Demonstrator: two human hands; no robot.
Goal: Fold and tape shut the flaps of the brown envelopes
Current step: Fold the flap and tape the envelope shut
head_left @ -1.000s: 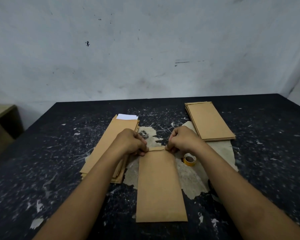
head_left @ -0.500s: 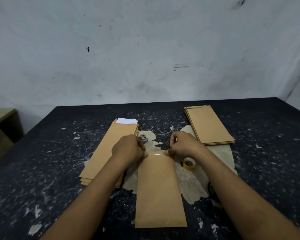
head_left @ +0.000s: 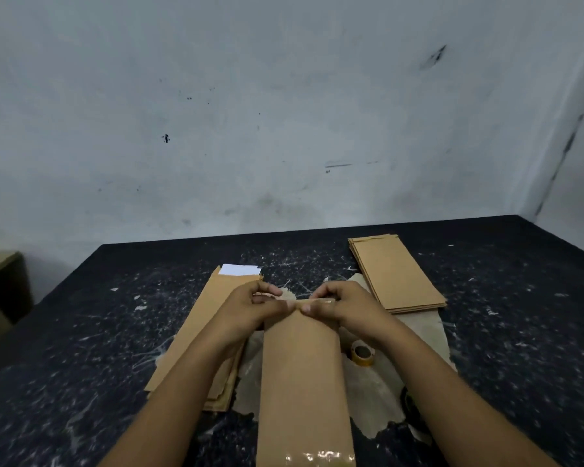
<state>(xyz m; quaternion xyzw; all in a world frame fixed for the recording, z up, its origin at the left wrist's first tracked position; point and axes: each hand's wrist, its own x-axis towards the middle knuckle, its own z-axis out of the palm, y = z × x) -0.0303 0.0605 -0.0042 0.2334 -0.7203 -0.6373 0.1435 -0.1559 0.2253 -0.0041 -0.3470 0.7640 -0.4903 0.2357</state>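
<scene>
Two hands are used: the brown envelope (head_left: 304, 375), lying on the desk (head_left: 81, 348), is pinched at its far flap by the left hand (head_left: 255, 306) and right hand (head_left: 339, 303); likely so the fold can be pressed flat.

Envelope (head_left: 302, 379) between 2 stacks (head_left: 196, 335) (head_left: 397, 274); tape roll (head_left: 362, 353) right.

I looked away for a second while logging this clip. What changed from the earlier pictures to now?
Both hands, left hand and right hand, lifted the far end of the long brown paper envelope off the black speckled table, still pinching its flap. The two brown envelope stacks and the yellow tape roll stayed put.
</scene>
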